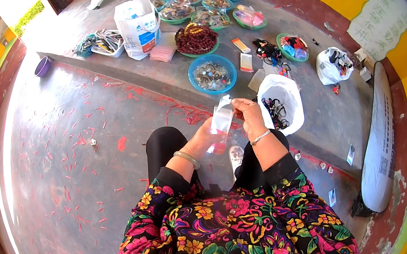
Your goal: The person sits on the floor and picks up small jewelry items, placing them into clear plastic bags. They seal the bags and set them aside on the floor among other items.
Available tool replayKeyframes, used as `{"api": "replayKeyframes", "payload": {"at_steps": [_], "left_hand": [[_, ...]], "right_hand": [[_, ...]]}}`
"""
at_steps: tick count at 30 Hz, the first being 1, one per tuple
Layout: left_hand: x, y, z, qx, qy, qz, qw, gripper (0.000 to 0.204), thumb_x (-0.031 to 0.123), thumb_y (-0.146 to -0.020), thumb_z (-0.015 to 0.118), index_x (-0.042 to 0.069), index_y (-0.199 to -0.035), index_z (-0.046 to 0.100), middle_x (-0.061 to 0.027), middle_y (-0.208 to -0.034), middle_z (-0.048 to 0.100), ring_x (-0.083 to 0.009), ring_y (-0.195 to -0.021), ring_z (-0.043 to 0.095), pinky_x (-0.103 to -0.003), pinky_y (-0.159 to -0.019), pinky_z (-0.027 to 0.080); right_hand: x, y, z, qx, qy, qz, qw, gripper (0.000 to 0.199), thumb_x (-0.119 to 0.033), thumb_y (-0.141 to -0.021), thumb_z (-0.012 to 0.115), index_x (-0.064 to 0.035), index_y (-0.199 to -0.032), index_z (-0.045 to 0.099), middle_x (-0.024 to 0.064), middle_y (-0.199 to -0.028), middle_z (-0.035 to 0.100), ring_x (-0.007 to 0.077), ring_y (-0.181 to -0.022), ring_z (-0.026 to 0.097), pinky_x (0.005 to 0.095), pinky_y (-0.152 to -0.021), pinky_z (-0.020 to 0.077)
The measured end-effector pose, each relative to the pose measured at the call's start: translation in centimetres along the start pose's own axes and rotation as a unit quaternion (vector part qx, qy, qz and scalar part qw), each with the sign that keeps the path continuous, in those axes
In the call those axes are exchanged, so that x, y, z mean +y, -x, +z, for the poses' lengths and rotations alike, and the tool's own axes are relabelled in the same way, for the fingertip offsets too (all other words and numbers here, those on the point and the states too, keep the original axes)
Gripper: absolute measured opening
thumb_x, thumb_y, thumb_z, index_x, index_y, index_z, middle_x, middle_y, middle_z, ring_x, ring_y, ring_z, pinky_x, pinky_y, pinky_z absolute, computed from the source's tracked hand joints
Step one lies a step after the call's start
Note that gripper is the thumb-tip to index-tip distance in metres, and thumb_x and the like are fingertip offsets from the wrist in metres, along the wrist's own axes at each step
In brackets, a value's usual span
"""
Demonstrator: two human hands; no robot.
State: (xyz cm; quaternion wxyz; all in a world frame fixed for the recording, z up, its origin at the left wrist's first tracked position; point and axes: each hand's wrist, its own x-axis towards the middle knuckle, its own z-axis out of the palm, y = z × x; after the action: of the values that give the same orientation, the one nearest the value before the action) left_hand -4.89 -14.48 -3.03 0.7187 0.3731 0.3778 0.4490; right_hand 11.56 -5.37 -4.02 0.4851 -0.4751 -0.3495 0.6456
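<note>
In front of my knees, my left hand (206, 138) grips a small clear plastic bag (222, 120) with a whitish top. Something pink shows at the bag's lower end, too small to name. My right hand (248, 115) pinches at the bag's upper right edge, thumb and forefinger together. Just right of that hand stands a white plastic-lined container (288, 95) with dark cords or bands (276, 112) inside. Beyond the bag sits a blue basin (197, 90) holding many small clear packets (212, 75).
Several basins of packaged items (177, 11) stand on the raised step, beside a large white sack (138, 29) and dark red beads (195, 38). A white bag (333, 66) is at the right. Red scraps (121, 143) litter the floor; a purple bowl (42, 67) lies far left.
</note>
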Motion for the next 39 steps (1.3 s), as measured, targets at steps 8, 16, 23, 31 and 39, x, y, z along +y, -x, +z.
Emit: {"api": "replayKeyframes", "payload": {"at_steps": [8, 16, 23, 31, 39], "left_hand": [[-0.5, 0.1, -0.9, 0.099, 0.057, 0.095, 0.989, 0.038, 0.000, -0.082, 0.053, 0.007, -0.118, 0.047, -0.0032, -0.097, 0.057, -0.0147, -0.086, 0.058, -0.030, -0.073, 0.050], [0.8, 0.3, 0.1, 0.125, 0.141, 0.172, 0.967, 0.031, 0.008, -0.091, 0.045, 0.006, -0.122, 0.042, -0.0109, -0.108, 0.057, -0.0217, -0.097, 0.058, -0.035, -0.076, 0.053], [-1.0, -0.9, -0.9, 0.186, 0.079, 0.182, 0.962, 0.032, 0.011, -0.091, 0.047, 0.008, -0.123, 0.044, -0.0101, -0.107, 0.058, -0.0188, -0.095, 0.058, -0.033, -0.077, 0.049], [-2.4, 0.1, 0.2, 0.076, -0.565, 0.278, 0.773, 0.022, 0.004, -0.078, 0.056, 0.004, -0.099, 0.060, -0.0157, -0.091, 0.062, -0.0339, -0.091, 0.058, -0.039, -0.079, 0.048], [-2.8, -0.1, -0.1, 0.070, -0.559, 0.267, 0.782, 0.013, 0.011, -0.082, 0.051, 0.002, -0.090, 0.057, -0.0168, -0.080, 0.061, -0.0348, -0.082, 0.058, -0.043, -0.072, 0.047]], "right_hand": [[-2.0, -1.2, -2.5, -0.060, -0.092, -0.002, 0.994, 0.010, -0.008, -0.080, 0.066, -0.0035, -0.087, 0.062, 0.0066, -0.082, 0.064, 0.0136, -0.068, 0.062, 0.0230, -0.063, 0.0513], [-1.6, 3.2, 1.8, -0.276, 0.163, 0.143, 0.936, 0.025, -0.020, -0.079, 0.069, -0.0041, -0.097, 0.065, -0.0023, -0.067, 0.057, 0.0047, -0.051, 0.045, 0.0186, -0.047, 0.0329], [-0.4, 1.7, 0.9, -0.237, 0.108, 0.138, 0.956, 0.017, -0.015, -0.080, 0.067, -0.0014, -0.089, 0.066, 0.0003, -0.062, 0.057, 0.0057, -0.042, 0.041, 0.0219, -0.039, 0.0295], [0.6, -6.8, -5.0, -0.008, 0.156, 0.253, 0.955, 0.016, -0.011, -0.075, 0.070, -0.0047, -0.070, 0.056, 0.0010, -0.051, 0.043, 0.0092, -0.039, 0.037, 0.0235, -0.036, 0.0253], [1.0, -11.4, -7.4, 0.084, 0.099, 0.225, 0.966, 0.025, -0.025, -0.082, 0.064, -0.0033, -0.090, 0.053, 0.0089, -0.073, 0.056, 0.0167, -0.053, 0.055, 0.0271, -0.039, 0.0394]]}}
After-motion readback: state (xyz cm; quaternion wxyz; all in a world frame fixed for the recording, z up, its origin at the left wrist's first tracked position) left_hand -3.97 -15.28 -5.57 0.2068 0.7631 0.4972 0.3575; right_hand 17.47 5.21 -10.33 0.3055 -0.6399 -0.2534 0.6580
